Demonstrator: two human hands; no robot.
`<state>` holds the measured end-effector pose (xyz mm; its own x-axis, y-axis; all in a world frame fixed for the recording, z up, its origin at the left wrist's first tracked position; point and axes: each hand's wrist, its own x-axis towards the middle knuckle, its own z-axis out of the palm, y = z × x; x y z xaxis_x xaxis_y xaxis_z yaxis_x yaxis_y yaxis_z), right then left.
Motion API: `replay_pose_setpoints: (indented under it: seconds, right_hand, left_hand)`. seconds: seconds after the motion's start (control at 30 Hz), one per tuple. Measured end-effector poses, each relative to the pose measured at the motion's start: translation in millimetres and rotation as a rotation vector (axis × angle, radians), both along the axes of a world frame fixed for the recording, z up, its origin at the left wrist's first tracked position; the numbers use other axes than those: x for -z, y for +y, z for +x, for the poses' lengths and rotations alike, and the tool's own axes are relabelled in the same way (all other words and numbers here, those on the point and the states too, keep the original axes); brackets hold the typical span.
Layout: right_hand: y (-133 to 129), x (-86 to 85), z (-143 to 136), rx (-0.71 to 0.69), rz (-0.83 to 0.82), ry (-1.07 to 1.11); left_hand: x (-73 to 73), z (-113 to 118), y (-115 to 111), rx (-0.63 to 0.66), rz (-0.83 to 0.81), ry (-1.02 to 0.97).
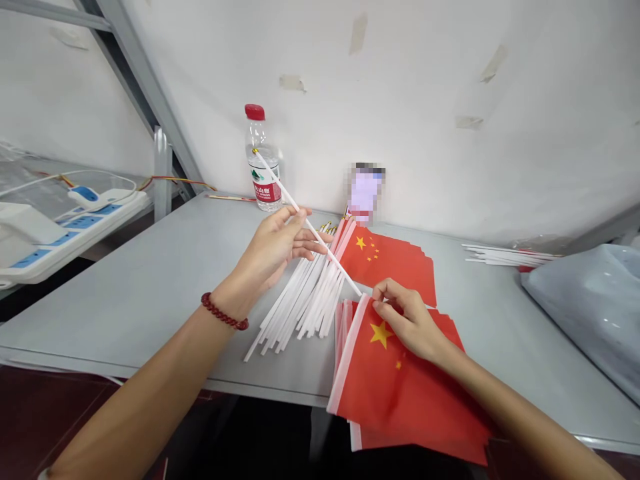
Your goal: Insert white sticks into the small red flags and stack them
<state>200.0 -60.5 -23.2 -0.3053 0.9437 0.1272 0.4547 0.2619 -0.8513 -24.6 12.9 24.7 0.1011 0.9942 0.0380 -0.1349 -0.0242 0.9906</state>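
Observation:
My left hand (285,243) pinches a white stick (320,239) with a gold tip, which slants down to the right. Its lower end touches the top corner of a red flag (370,380) with yellow stars and a white sleeve edge. That corner is pinched between the thumb and finger of my right hand (403,310). More red flags lie under it, at the table's front edge. Behind my hands, a bundle of white sticks (295,307) lies on the table beside a stack of flags (400,260) with sticks at their left edge.
A water bottle (264,167) and a blurred phone (365,193) stand by the wall. White sticks (510,255) and a grey plastic bag (590,307) are on the right of the table (165,287). Power strips (75,233) sit at the left.

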Motion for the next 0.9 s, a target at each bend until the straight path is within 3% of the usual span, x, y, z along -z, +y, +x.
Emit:
replay_pose_setpoints:
  seconds: [0.2,0.33,0.53,0.7,0.9]
  right_hand:
    - [2,-2.1,-1,0.009,0.036,-0.045]
    - [2,-1.4,0,-0.049,0.018,-0.098]
    - [0,-3.2,1,-0.158,0.024,-0.110]
    - [-1,-2.3,1,-0.266,0.053,-0.164]
    - [-1,-1.0,2,-0.317,0.063,-0.130]
  left_hand:
    - [-2.3,1,-3,0.035,0.035,0.002]
    - [-1.2,4,-6,0.107,0.005,0.056]
    - [5.0,13,-8,0.057,0.064,0.139]
    - [8.2,20,-11,0.145,0.050,0.138]
    - [9.5,23,-12,0.161,0.025,0.147]
